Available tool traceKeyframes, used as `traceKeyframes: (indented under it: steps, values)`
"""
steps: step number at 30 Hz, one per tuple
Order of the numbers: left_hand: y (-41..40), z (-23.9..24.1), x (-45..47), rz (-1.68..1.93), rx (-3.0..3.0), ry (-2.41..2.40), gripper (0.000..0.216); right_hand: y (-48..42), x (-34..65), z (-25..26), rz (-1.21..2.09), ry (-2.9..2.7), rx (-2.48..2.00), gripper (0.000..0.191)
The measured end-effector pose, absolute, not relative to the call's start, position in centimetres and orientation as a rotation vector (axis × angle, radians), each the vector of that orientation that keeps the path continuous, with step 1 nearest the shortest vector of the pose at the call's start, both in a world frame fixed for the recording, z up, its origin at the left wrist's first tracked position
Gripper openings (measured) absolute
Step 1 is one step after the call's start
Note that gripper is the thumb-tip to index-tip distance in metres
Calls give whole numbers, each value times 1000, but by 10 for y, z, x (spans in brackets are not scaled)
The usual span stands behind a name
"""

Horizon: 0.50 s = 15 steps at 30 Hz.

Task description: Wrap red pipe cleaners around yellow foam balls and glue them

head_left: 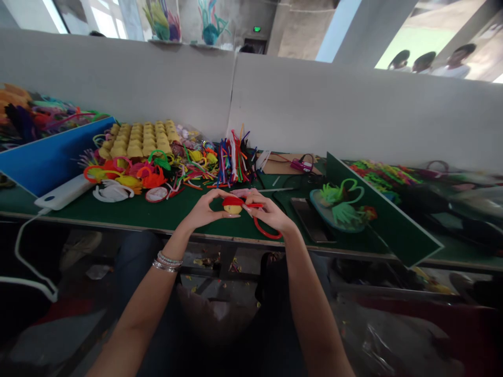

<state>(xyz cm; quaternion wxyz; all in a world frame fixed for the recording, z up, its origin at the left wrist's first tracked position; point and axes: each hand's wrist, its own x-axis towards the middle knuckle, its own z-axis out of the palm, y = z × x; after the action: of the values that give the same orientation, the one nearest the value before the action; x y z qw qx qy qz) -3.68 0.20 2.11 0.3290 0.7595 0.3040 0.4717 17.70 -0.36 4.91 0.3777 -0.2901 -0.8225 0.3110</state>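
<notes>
Between the thumb and fingers of my left hand (212,208) is a small round yellow piece (233,209) with red over its top. My right hand (265,209) meets it from the other side, closed on a red pipe cleaner (255,205). Both hands are just above the front part of the green table (181,212). Below the right hand a red loop (268,230) curves down; whether it joins the held piece is hidden. Behind the fingers lies something pink (239,192), partly covered.
A yellow egg tray (137,139), colourful fuzzy pieces (151,178) and a white power strip (65,191) lie left. Bundled pipe cleaners (236,159) stand behind my hands. At right are a phone (312,220), a blue tray (346,225) with green pieces, and a green divider (381,214).
</notes>
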Motion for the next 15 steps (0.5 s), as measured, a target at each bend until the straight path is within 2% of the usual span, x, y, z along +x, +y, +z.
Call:
traceKeyframes:
  steps: [11, 15]
  values:
    - [8, 17, -41, 1274, 1662, 691, 48, -9, 192, 51, 1077, -1771, -659, 32]
    - [8, 16, -42, 1277, 1503, 577, 44, -11, 188, 51, 1159, -1714, -654, 23]
